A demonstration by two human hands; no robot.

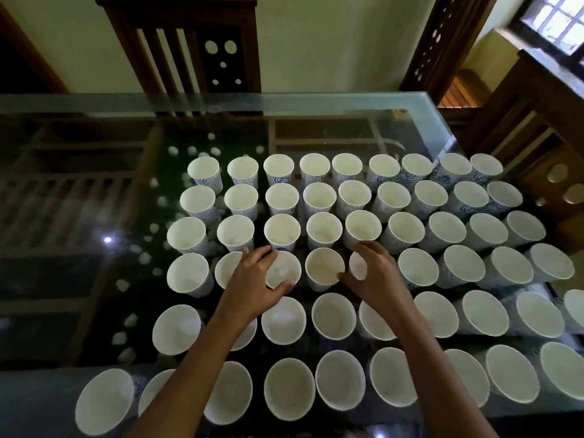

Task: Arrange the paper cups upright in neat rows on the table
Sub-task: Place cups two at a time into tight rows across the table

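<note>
Both arms are bare along all their visible length: a slender left forearm (pixel 202 349) and right forearm (pixel 436 358), each narrowing at the wrist into a bare-handed left grip (pixel 252 281) and right grip (pixel 376 276)

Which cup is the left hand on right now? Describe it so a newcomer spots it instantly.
On the glass table, find the fourth row of paper cups from the far edge. The held cup is third from that row's left end; unlike its neighbours, the left hand curls around its rim.

Dim; window (pixel 556 23) light top right, glass glare, edges warped.
</note>
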